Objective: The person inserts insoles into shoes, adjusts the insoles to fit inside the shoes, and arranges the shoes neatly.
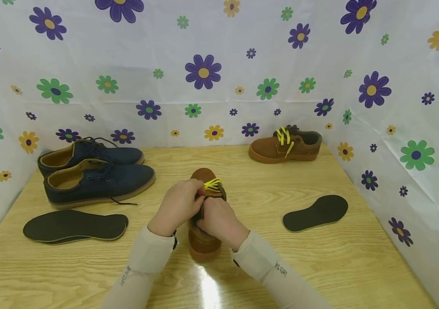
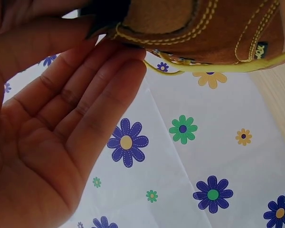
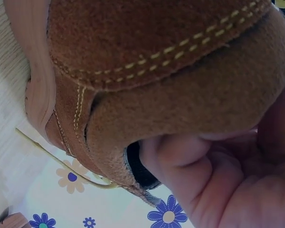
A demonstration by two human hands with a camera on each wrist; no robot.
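Note:
A brown suede shoe [image 1: 205, 245] with yellow laces [image 1: 213, 185] stands in the middle of the table, toe pointing away from me. At its tongue and lace edge, my left hand [image 1: 179, 205] pinches the upper between thumb and fingers. My right hand [image 1: 221, 221] has its curled fingers inside the shoe's opening, so their tips are hidden. Black material [image 3: 139, 166] shows at the opening in the right wrist view; whether it is lining or insole, I cannot tell. The left wrist view shows the left fingers [image 2: 126, 76] touching the stitched upper.
Another brown shoe [image 1: 285, 148] with yellow laces sits at the back right, and a black insole [image 1: 316, 213] lies in front of it. To the left are two navy shoes [image 1: 105, 182], with stacked black insoles [image 1: 76, 225] before them. A flowered curtain [image 1: 219, 124] borders the table.

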